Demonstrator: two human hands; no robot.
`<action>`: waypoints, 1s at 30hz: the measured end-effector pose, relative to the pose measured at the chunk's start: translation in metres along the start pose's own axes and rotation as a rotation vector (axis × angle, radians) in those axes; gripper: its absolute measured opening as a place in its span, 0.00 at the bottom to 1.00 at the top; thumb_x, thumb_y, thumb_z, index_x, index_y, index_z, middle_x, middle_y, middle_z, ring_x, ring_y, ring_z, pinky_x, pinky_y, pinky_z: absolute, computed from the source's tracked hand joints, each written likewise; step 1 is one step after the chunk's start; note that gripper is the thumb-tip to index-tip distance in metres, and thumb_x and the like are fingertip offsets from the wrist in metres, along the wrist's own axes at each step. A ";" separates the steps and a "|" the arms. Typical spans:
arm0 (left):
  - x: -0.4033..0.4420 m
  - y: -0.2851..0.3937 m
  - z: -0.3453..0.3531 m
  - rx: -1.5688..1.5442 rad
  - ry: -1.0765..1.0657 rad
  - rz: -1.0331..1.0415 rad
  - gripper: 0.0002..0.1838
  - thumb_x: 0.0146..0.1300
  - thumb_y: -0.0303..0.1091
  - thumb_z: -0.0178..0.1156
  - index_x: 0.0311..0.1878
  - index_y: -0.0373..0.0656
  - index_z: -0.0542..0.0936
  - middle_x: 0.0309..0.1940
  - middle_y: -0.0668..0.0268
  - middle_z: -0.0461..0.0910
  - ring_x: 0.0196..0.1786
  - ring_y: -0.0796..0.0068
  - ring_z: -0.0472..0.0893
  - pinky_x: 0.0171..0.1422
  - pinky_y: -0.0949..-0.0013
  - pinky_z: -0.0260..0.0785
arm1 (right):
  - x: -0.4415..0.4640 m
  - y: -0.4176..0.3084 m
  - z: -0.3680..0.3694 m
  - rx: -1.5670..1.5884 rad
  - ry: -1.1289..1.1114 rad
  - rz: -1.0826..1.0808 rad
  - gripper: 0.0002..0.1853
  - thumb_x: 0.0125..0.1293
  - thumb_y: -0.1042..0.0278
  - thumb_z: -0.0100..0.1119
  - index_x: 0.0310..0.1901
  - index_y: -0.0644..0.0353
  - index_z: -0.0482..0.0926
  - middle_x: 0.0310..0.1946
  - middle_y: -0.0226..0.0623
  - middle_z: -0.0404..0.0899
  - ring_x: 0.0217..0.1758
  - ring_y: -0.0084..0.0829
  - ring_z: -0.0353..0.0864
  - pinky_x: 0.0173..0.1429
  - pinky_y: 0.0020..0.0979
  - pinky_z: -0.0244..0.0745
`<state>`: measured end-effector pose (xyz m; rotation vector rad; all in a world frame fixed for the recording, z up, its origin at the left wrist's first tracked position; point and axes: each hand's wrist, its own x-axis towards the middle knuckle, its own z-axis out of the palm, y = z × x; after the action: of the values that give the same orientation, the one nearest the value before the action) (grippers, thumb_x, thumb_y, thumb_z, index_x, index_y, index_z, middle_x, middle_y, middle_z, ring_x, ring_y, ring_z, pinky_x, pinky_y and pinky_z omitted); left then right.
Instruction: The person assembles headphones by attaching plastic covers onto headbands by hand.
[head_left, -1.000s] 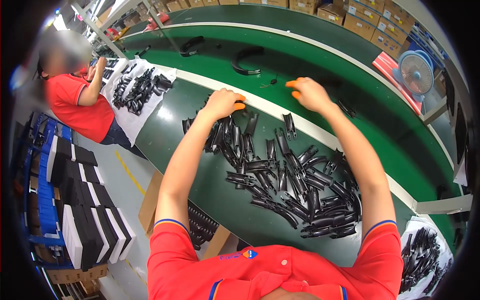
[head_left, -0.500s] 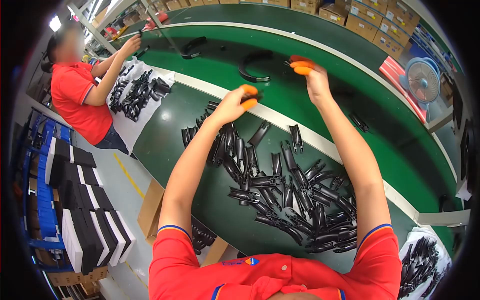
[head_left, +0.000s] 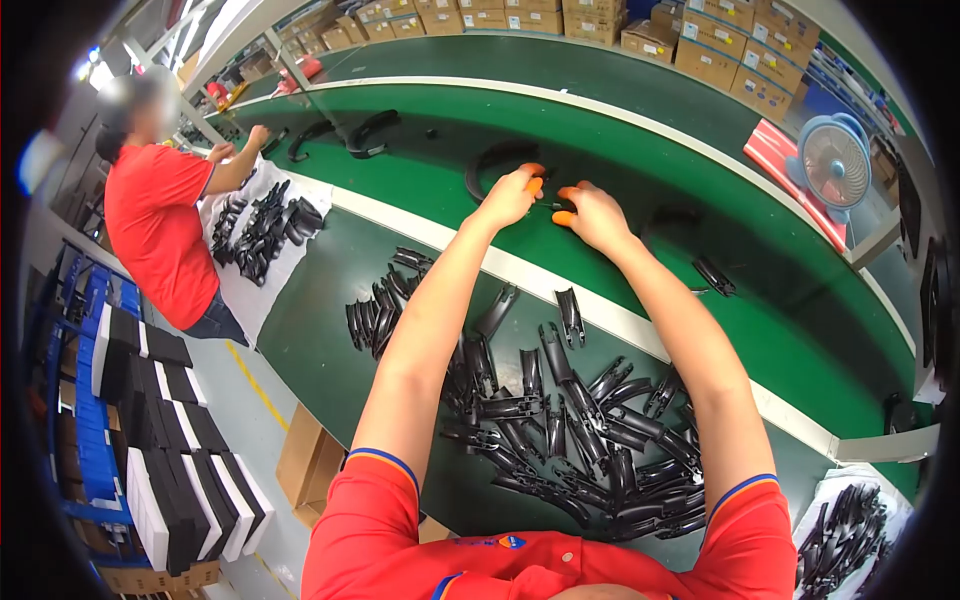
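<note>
My left hand (head_left: 515, 195), with orange fingertip covers, is over the green belt (head_left: 620, 150), its thumb and fingers pinched on something dark I cannot make out. Just right of it my right hand (head_left: 590, 215), also with orange covers, has its fingers closed round something small and dark that I cannot make out. A curved black part (head_left: 478, 172) lies on the belt behind my left hand, partly hidden by it. Nearer my body, a pile of glossy black parts (head_left: 600, 430) covers much of the dark green table (head_left: 310, 290).
At the left a co-worker in a red shirt (head_left: 165, 220) stands by a white cloth (head_left: 262, 285) with black parts. A blue fan (head_left: 835, 165) stands at the right. A pale rail (head_left: 620, 317) runs between table and belt. Cartons (head_left: 715, 50) are stacked behind.
My hands have come close together over the belt; my right hand has moved down and left. The curved parts on the belt now appear further left. The co-worker's raised hand has lowered.
</note>
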<state>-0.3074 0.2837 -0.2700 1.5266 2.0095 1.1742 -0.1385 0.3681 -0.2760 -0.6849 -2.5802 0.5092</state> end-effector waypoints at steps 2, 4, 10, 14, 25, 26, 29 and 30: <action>-0.003 -0.004 -0.001 -0.045 -0.113 -0.016 0.18 0.66 0.25 0.47 0.58 0.33 0.75 0.46 0.48 0.81 0.49 0.52 0.81 0.55 0.62 0.72 | 0.002 -0.001 -0.007 -0.057 -0.029 0.004 0.17 0.54 0.59 0.67 0.45 0.57 0.85 0.42 0.41 0.79 0.48 0.44 0.79 0.52 0.40 0.76; -0.006 -0.011 -0.001 -0.033 -0.105 0.089 0.21 0.64 0.20 0.43 0.58 0.32 0.74 0.45 0.53 0.81 0.46 0.61 0.80 0.53 0.66 0.72 | 0.000 0.001 -0.008 -0.037 0.042 -0.110 0.14 0.55 0.60 0.67 0.41 0.56 0.85 0.40 0.39 0.80 0.47 0.42 0.80 0.50 0.39 0.77; -0.039 0.014 -0.016 -0.277 -0.207 0.034 0.22 0.63 0.17 0.37 0.57 0.32 0.74 0.41 0.59 0.80 0.42 0.71 0.78 0.50 0.70 0.73 | -0.026 -0.016 -0.027 0.228 0.228 -0.148 0.13 0.53 0.71 0.69 0.42 0.58 0.85 0.36 0.41 0.81 0.42 0.42 0.81 0.46 0.38 0.77; -0.057 0.037 -0.030 -0.390 -0.316 -0.162 0.20 0.68 0.22 0.35 0.55 0.35 0.75 0.35 0.62 0.78 0.39 0.73 0.77 0.43 0.72 0.73 | -0.027 -0.017 -0.025 0.246 0.385 -0.350 0.15 0.48 0.74 0.72 0.41 0.58 0.85 0.34 0.37 0.80 0.41 0.39 0.80 0.44 0.35 0.76; -0.081 0.060 -0.051 0.175 0.039 0.172 0.13 0.62 0.34 0.64 0.45 0.35 0.81 0.33 0.56 0.84 0.33 0.70 0.83 0.38 0.70 0.73 | -0.018 -0.053 -0.051 0.041 0.463 -0.719 0.16 0.43 0.74 0.75 0.38 0.59 0.84 0.32 0.32 0.78 0.33 0.34 0.75 0.37 0.32 0.71; -0.081 0.060 -0.053 0.235 0.049 0.219 0.13 0.61 0.34 0.65 0.44 0.36 0.82 0.34 0.54 0.85 0.34 0.67 0.85 0.39 0.69 0.74 | -0.016 -0.054 -0.052 0.023 0.442 -0.746 0.17 0.44 0.74 0.75 0.39 0.60 0.83 0.33 0.33 0.78 0.33 0.34 0.75 0.38 0.32 0.71; -0.082 0.059 -0.054 0.292 0.062 0.218 0.13 0.59 0.35 0.66 0.44 0.38 0.82 0.32 0.56 0.85 0.34 0.63 0.85 0.38 0.68 0.75 | -0.012 -0.060 -0.052 0.326 0.280 -0.563 0.19 0.47 0.73 0.75 0.43 0.59 0.81 0.36 0.32 0.78 0.33 0.30 0.73 0.39 0.30 0.70; -0.082 0.058 -0.054 0.290 0.058 0.221 0.13 0.59 0.35 0.66 0.44 0.38 0.82 0.32 0.56 0.85 0.34 0.63 0.85 0.38 0.68 0.75 | -0.014 -0.060 -0.057 0.530 0.046 -0.260 0.22 0.50 0.72 0.73 0.48 0.58 0.78 0.38 0.29 0.77 0.34 0.24 0.69 0.41 0.27 0.69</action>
<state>-0.2801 0.1912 -0.2083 1.9173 2.1681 1.0500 -0.1232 0.3252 -0.2054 -0.1737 -2.2886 1.0171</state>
